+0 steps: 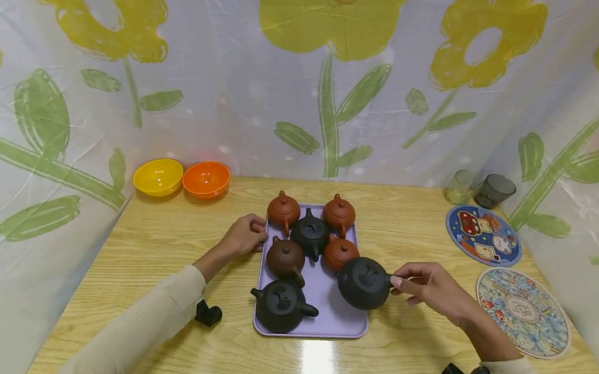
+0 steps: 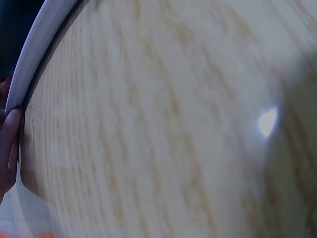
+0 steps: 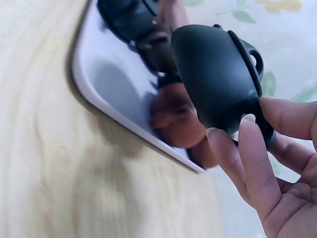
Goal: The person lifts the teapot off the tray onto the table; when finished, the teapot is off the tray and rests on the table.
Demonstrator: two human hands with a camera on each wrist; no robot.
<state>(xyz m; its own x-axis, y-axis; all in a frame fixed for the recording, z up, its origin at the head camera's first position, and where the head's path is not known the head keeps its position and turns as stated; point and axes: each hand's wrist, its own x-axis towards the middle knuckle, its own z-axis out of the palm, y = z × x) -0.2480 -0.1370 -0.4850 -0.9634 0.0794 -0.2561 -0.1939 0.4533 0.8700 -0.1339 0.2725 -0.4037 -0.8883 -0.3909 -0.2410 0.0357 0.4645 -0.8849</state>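
Observation:
A black teapot is held over the lilac tray's right side. My right hand pinches it by the stub on its right side; the right wrist view shows the teapot tilted, with thumb and fingers around that end. At the tray's left rim, my left hand grips the edge, and in the left wrist view fingers lie against the rim. On the tray stand a second large black teapot, a dark brown teapot, a smaller black teapot and three reddish-brown teapots.
A yellow bowl and an orange bowl sit at the back left. Two glasses stand at the back right, near a blue round mat and a floral round mat. A flowered cloth hangs behind the wooden table.

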